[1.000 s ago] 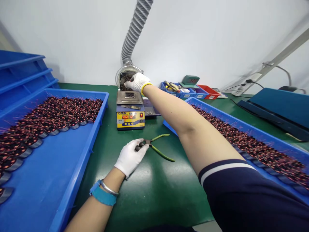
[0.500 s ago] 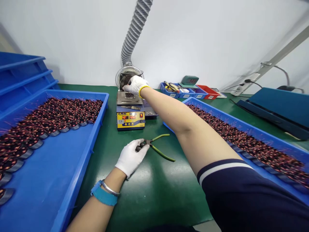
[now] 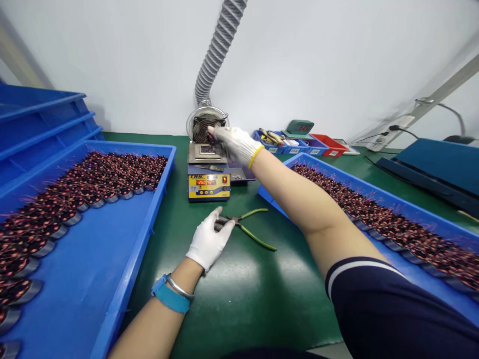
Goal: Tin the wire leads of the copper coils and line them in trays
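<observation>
My right hand (image 3: 237,144), in a white glove with a yellow cuff, is closed on a small dark copper-wound coil (image 3: 210,138). It is held just above the square opening of a solder pot (image 3: 209,185) with a red digital display. My left hand (image 3: 209,239), also gloved, rests on the green bench with thumb and fingers curled round something dark, too hidden to name. Beside its fingertips lie cutting pliers (image 3: 258,238) with green handles, their handles spread apart. A flat metal strip (image 3: 209,168) lies on the front of the pot.
Blue trays to the left (image 3: 123,239) and right (image 3: 271,199) hold rows of copper-wound coils. Behind the pot stands a round fan extractor (image 3: 200,127) with a grey hose (image 3: 219,55). Small blue bins (image 3: 294,149) and a red bin (image 3: 329,144) line the wall.
My right hand has drawn back to the right from the pot, bringing the coil into sight. My left hand stays by the pliers. The whole view has shifted slightly.
</observation>
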`<state>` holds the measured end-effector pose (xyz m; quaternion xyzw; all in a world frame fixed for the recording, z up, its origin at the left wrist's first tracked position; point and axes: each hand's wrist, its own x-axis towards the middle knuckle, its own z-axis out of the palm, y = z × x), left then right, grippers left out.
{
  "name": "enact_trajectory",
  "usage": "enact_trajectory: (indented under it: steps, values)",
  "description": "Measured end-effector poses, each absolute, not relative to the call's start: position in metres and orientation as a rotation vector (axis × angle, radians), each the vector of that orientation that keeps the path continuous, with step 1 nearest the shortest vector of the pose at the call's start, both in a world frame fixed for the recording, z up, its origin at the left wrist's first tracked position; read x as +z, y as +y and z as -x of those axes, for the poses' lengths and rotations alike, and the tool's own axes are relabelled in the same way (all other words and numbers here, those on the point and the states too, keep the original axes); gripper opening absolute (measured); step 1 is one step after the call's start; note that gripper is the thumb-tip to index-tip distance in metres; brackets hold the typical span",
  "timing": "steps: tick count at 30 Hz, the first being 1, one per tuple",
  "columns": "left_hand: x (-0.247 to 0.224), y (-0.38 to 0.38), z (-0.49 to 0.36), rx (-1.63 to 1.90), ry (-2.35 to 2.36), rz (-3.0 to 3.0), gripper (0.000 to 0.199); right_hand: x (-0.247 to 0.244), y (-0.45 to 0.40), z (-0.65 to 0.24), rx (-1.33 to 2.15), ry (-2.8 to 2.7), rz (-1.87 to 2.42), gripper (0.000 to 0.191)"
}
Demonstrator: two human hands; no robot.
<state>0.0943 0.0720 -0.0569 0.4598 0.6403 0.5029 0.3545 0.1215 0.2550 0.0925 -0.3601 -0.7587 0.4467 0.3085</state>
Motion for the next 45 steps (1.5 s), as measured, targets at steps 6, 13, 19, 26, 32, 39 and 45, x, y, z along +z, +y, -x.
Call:
enact_trajectory:
  steps: [6,13,19,26,32,39,45]
  values:
    - [-0.052,0.069,-0.094,1.593,1.534,-1.105,0.067,0.031,0.193,-0.159,1.842,-1.658,0.716,0.033]
    - [-0.040,0.061,-0.098,1.553,1.375,-1.336,0.056,0.007,0.166,-0.184,1.137,-2.251,1.175,0.046]
    - [-0.039,0.055,-0.102,1.250,1.520,-1.493,0.059,0.027,0.155,-0.217,0.800,-2.415,1.168,0.039]
    - [-0.050,0.057,-0.103,1.103,1.548,-1.402,0.077,0.032,0.237,-0.295,0.548,-1.981,1.522,0.040]
    - [-0.053,0.058,-0.103,1.078,1.575,-1.353,0.078,0.005,0.308,-0.346,0.058,-1.970,1.962,0.051]
    - [-0.051,0.061,-0.103,1.036,1.613,-1.340,0.076,-0.023,0.339,-0.356,-0.254,-2.037,1.988,0.053]
    - [-0.049,0.059,-0.106,1.046,1.636,-1.347,0.070,-0.026,0.340,-0.358,-0.233,-1.858,2.021,0.060]
